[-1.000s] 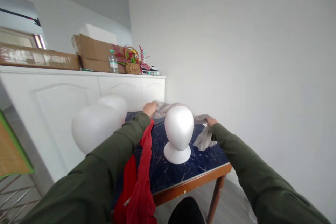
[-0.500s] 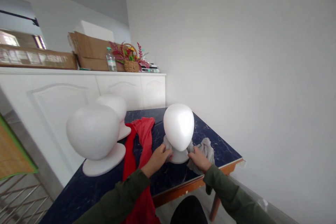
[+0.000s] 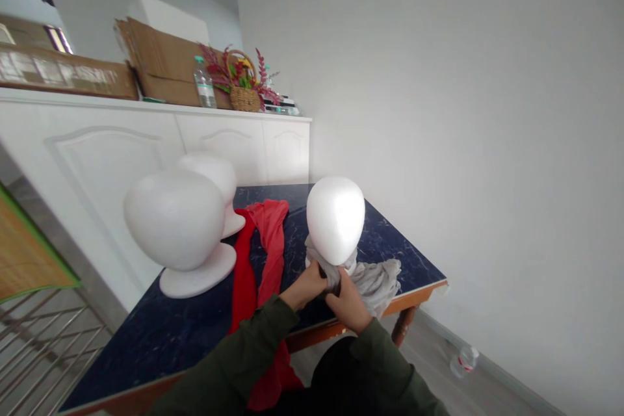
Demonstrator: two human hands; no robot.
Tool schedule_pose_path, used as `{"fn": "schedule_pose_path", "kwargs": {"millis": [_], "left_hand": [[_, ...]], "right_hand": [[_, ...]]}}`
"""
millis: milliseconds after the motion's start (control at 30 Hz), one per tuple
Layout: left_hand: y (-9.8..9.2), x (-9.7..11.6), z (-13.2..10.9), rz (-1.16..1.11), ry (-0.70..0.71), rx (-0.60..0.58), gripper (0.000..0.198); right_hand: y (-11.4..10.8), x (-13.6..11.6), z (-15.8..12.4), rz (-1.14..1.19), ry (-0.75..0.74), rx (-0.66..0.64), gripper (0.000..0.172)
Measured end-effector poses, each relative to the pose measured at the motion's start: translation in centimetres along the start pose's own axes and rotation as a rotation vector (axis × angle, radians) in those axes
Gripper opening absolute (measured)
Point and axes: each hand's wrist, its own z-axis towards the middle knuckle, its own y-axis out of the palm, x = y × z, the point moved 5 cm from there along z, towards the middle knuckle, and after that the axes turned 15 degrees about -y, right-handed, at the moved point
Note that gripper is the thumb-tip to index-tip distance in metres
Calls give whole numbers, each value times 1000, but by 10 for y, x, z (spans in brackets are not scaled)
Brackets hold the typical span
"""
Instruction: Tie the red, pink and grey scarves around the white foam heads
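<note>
A white foam mannequin head (image 3: 335,219) stands near the front of a dark blue marbled table (image 3: 180,331). A grey scarf (image 3: 373,278) is wrapped round its neck, the loose end bunched to the right. My left hand (image 3: 307,285) and my right hand (image 3: 347,302) meet in front of the neck, both closed on the grey scarf. A red scarf (image 3: 263,253) lies along the table to the left and hangs over the front edge.
Two more white foam heads (image 3: 175,224) (image 3: 210,175) stand at the left. A white cabinet (image 3: 146,156) behind holds cardboard boxes (image 3: 166,65), a water bottle (image 3: 202,83) and a flower basket (image 3: 244,88). A plastic bottle (image 3: 463,361) lies on the floor at right.
My hands drew the grey scarf from behind the head round to the front of its neck. They have now come together there, holding the scarf ends.
</note>
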Motion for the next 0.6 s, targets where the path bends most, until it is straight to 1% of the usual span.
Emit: {"fn": "schedule_pose_path", "kwargs": {"millis": [100,133,200,267,333,400,467,500,533,600], "left_hand": [[3,-2,-3,30,40,25,64],[5,-2,-3,43,74,30,64],[8,-2,-2,72,141,52,60],[9,-5,1,93,159,93,52],[7,-7,5,100,149,126,46],[4,-8,8,83,122,124,44],[2,-8,10,21,66,50,43],[1,-8,11,-31,33,-3,43],[1,-8,12,-92,7,-63,42],[-2,-6,14,-204,-43,-179,38]], "right_hand": [[-1,9,0,184,204,-55,33],[-1,11,0,266,276,-48,31],[2,13,0,466,376,-19,33],[4,9,2,670,398,2,35],[3,6,4,769,399,2,36],[-2,8,2,739,444,-18,35],[-10,16,1,639,483,-58,30],[-17,21,1,514,461,-77,27],[-26,25,3,341,408,-85,24],[-46,30,8,-59,267,-72,21]]}}
